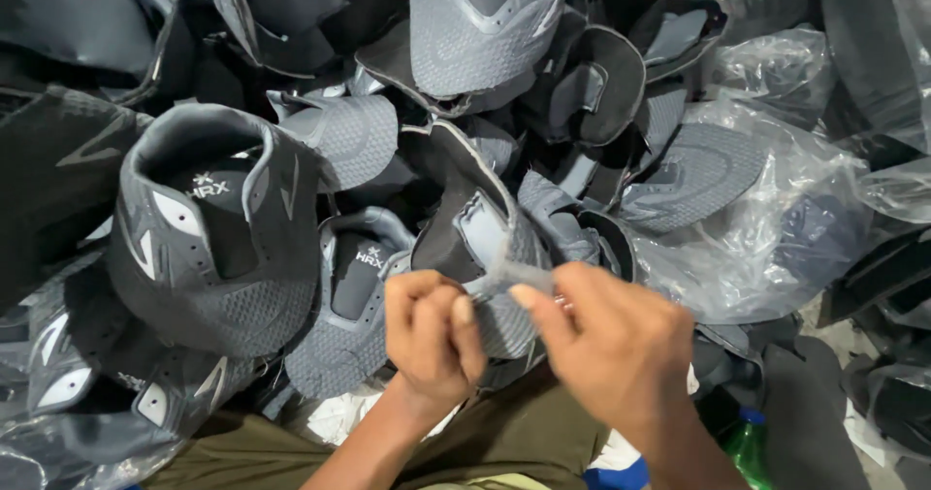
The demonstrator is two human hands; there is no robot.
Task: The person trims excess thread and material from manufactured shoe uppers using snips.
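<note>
Grey shoe upper (490, 248) in pinched hands (514, 330)

To your right, a clear crinkled plastic bag (776, 228) is lying against the heap, holding grey pieces. More clear plastic wrapping (68, 451) is showing at lower left. White woven logo labels (208, 188) are sitting on two grey shoe tongues.

Single head-worn view, looks steeply down from above, close range. Left hand (432, 340) and right hand (606, 345) low centre, forearms enter from bottom edge. Pile of grey shoe uppers (223, 248) fills top and left; floor at right edge, probably, dim. No second view.
</note>
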